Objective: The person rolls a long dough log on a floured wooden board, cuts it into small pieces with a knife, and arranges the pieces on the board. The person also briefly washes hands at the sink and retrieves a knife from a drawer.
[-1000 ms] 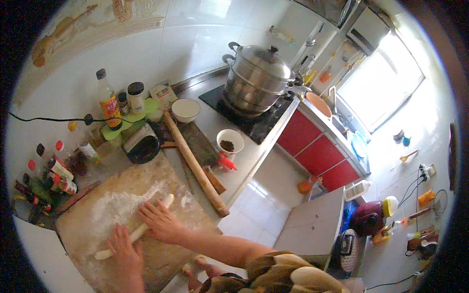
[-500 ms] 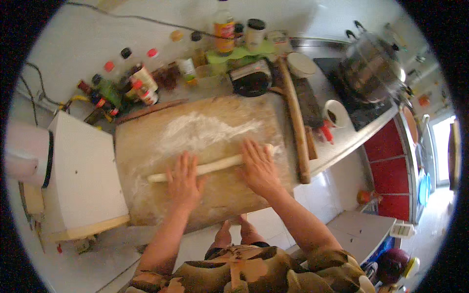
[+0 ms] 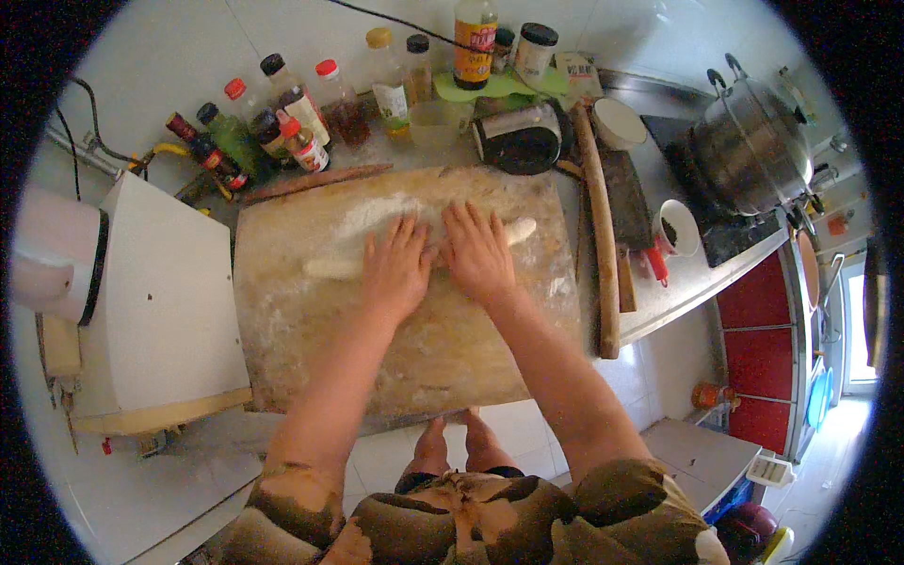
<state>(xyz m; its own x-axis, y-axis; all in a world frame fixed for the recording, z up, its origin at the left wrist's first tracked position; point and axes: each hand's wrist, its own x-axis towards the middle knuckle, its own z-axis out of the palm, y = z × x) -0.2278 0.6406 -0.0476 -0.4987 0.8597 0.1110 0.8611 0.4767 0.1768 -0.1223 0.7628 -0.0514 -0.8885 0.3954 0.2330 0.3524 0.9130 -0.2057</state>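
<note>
A pale rope of dough point(image 3: 331, 269) lies across a floured wooden board point(image 3: 395, 377). Its middle is hidden beneath my hands, and its right end point(image 3: 521, 230) shows beyond my right fingers. My left hand point(image 3: 399, 264) presses flat on the dough with its fingers stretched forward. Close beside it, my right hand point(image 3: 476, 250) also lies flat on the rope, fingers extended. Neither hand grips anything. White flour point(image 3: 377, 212) is spread on the board just past my left fingertips.
Sauce bottles point(image 3: 303, 143) line the wall behind the board. To the right lie a long rolling pin point(image 3: 599, 235), a cleaver point(image 3: 626, 202) and a white cup point(image 3: 676, 229). A steel pot point(image 3: 753, 146) stands on the stove. A white cabinet point(image 3: 169, 301) borders the board's left side.
Both hands have moved away from me across the board and closer together, rolling the dough rope with them. The whole view has shifted slightly.
</note>
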